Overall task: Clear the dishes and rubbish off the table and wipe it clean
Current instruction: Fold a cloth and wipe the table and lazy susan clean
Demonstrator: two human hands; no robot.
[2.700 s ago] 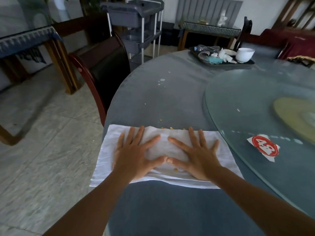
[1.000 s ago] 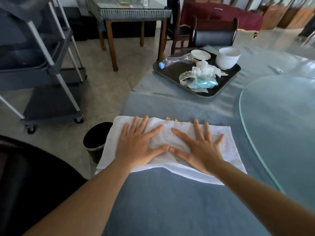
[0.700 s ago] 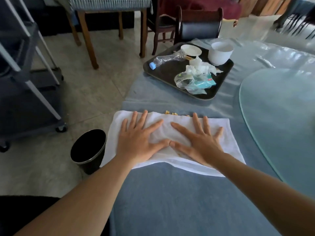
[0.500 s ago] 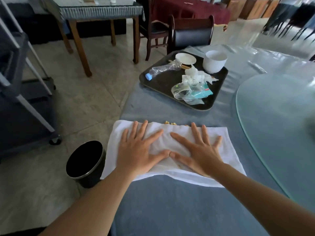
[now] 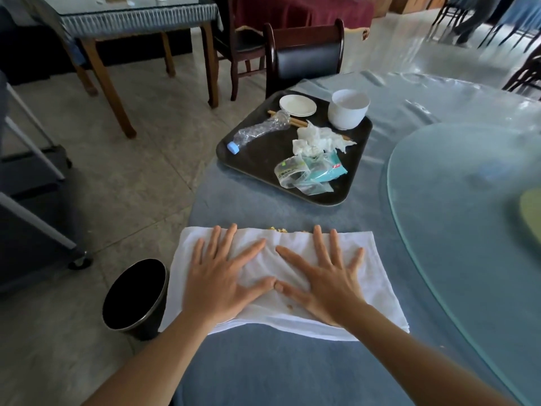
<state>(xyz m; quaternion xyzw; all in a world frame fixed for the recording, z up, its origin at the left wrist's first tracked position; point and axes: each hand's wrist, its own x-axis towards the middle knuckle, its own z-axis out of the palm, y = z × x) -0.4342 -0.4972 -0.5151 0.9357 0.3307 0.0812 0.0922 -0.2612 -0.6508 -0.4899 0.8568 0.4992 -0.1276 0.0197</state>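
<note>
The left hand (image 5: 222, 276) and the right hand (image 5: 322, 276) lie flat with spread fingers on the white cloth (image 5: 377, 276), thumbs touching, both arms stretched forward. The cloth lies on the table (image 5: 263, 370) near its edge, with crumbs (image 5: 278, 229) at its far border. The crumbs may fall on the floor beside the bin (image 5: 134, 297) if the push goes crooked. The tray (image 5: 257, 153) is just ahead.

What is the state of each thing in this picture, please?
White cloth: spread flat, under both hands.
Left hand: open, presses cloth.
Right hand: open, presses cloth.
Clear plastic bottle: crushed, capped, lying on black tray.
White bowl: upright on tray.
White tissue: crumpled.
Black bin: open, on floor.
</note>
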